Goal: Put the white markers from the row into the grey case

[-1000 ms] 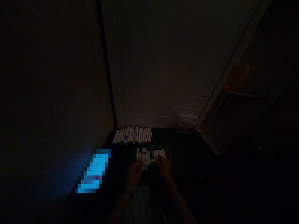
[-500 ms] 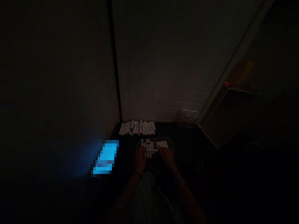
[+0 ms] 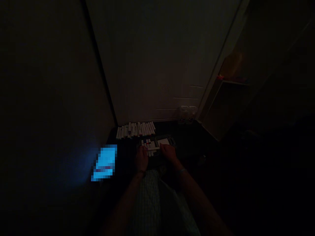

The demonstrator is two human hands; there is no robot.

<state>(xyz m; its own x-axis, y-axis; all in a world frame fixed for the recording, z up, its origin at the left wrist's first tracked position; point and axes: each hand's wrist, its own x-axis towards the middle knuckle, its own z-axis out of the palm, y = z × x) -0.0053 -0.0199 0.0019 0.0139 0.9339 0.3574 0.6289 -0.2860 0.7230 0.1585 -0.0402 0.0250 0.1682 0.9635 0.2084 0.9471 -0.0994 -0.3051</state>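
Note:
Between my hands a white marker [image 3: 154, 148] lies crosswise, one end at each hand. My left hand [image 3: 142, 157] is closed on its left end, and my right hand [image 3: 168, 152] is closed at its right end. Beneath and just beyond them sits an open clear plastic case [image 3: 174, 140] on the dark table. Several white markers [image 3: 148, 143] stand side by side in its left half. A pale card or paper [image 3: 163, 141] lies in the right half. Darkness hides the fingertips in part.
A row of several white markers [image 3: 135, 129] lies at the back left of the dark table [image 3: 187, 134]. Two clear containers [image 3: 187, 114] stand by the wall. A glowing blue screen [image 3: 105, 162] is at the left. A shelf unit [image 3: 214, 108] rises on the right.
The camera view has turned, so the scene sits further left and higher in the picture. Both hands stay closed on the marker over the case.

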